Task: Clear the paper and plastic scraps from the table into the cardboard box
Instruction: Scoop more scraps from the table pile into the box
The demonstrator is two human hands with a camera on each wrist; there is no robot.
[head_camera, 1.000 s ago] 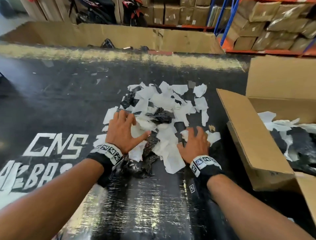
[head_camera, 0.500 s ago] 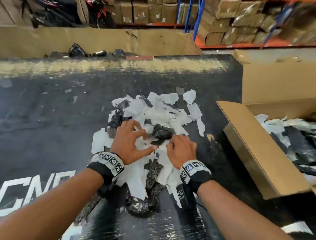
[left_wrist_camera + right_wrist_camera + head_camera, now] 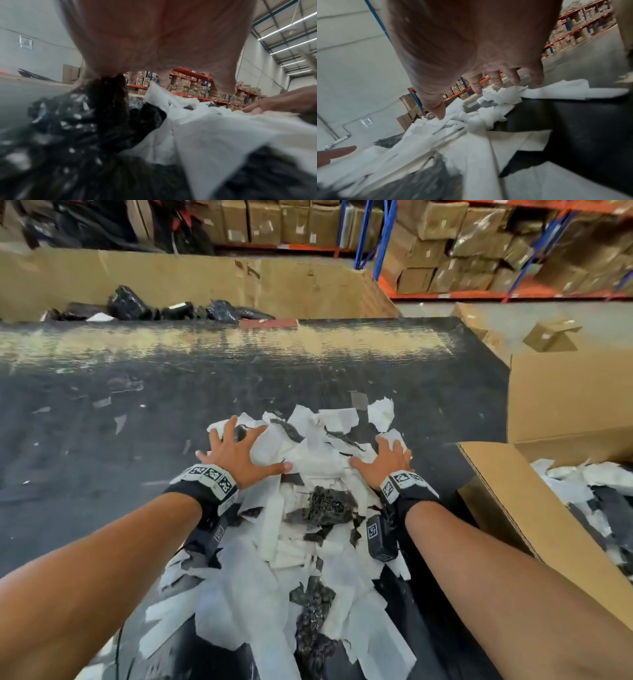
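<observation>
While both arms reach forward over the black table (image 3: 102, 412), the head view shows the left hand (image 3: 236, 453) lying flat on the left far side of the scraps (image 3: 308, 474), with fingers spread and the thumb pointing to the right. The right hand (image 3: 387, 458) lies on the right far side of the same pile, its fingers bent a little over the white paper. Neither hand is closed around a piece; both only press on the pile from above. The pile is white paper mixed with black plastic, and it runs from the hands back between the two forearms to the near edge. The box (image 3: 513, 508) stands open at the right edge of the table, just beside the pile, and it holds white and black scraps already. A long cardboard bin (image 3: 191, 282) stands behind the far edge, and shelves (image 3: 445, 251) with cartons stand behind that.

From the left wrist view, the palm (image 3: 159, 40) fills the top, and black plastic (image 3: 85, 128) and white paper (image 3: 214, 135) lie under it; the fingertips are mostly hidden. The other hand (image 3: 283, 101) rests on the paper at the right.

From the right wrist view, the fingers (image 3: 476, 85) hang relaxed, slightly curved, with tips touching white paper (image 3: 496, 98). The left thumb (image 3: 335, 152) enters at the left edge.
</observation>
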